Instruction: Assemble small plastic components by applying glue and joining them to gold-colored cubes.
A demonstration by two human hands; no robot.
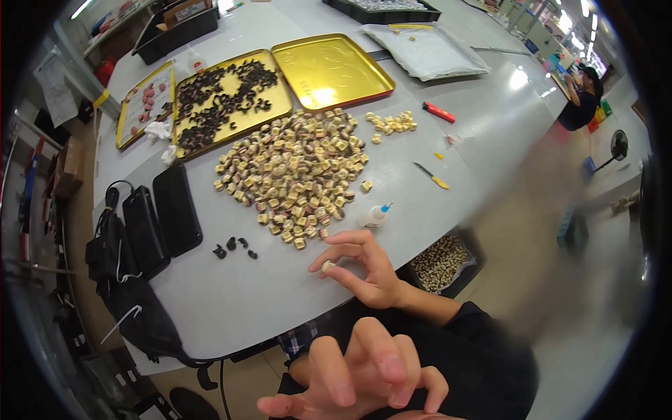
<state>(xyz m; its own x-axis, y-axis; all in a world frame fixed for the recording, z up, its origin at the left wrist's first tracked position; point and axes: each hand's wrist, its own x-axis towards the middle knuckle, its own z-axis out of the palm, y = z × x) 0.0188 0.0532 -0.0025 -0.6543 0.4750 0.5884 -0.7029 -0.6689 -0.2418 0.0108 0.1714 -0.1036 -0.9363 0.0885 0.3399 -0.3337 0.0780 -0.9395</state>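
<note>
Near the table's front edge, my right hand (374, 273) pinches a small cream-coloured piece (327, 266) between thumb and fingertips. Just beyond it spreads a big heap of small cream-and-dark cube-like pieces (294, 168). A small white squeeze bottle (374, 215) with a blue tip stands close to that hand. My left hand (371, 364) is raised near the camera at the bottom, fingers apart and bent, with nothing visible in it. Several small black curved pieces (234, 246) lie left of the right hand.
Behind the heap are a gold tray (276, 115) of dark curved pieces and a bare gold tray (329, 70). A knife (430, 176) and red lighter (439, 112) lie right. Phone-like black devices (176, 210) lie left. Below the edge stands a bin (476, 269) of pieces. A person (582, 98) is far right.
</note>
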